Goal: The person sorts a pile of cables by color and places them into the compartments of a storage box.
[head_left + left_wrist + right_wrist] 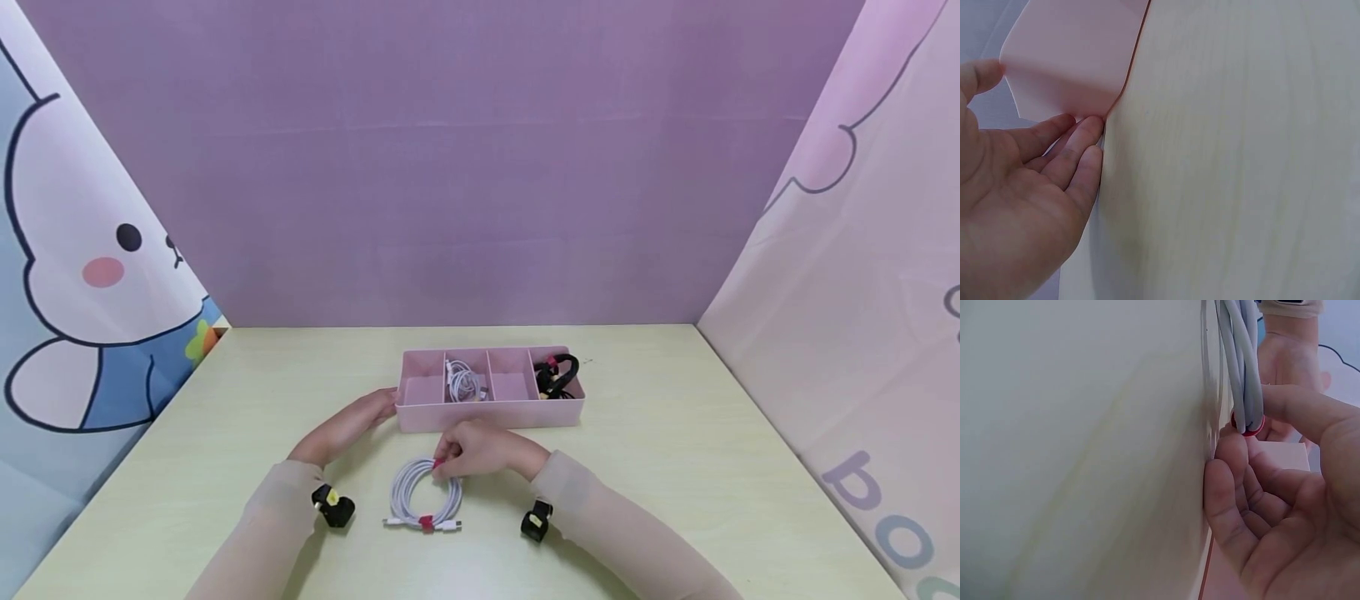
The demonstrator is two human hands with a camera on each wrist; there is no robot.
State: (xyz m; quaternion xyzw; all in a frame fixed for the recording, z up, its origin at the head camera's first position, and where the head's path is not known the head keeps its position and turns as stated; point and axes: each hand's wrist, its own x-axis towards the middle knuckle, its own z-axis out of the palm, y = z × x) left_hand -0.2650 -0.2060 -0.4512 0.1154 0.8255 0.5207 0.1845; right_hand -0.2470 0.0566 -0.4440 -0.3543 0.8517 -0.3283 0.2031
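Note:
A coiled white cable, bound with red ties at its top and bottom, lies on the table in front of a pink divided box. My right hand pinches the coil at its upper red tie. In the right wrist view, thumb and fingers meet at the white cable strands, the other fingertips against the tabletop. At the box's left end is my left hand. Seen from the left wrist, its fingertips touch the lower edge of the pink end wall and its thumb the other edge.
One box compartment holds a smaller white cable; the far right one holds a black cable with a red tie, partly over the rim. A purple backdrop rises behind the table, with printed cloths on both sides.

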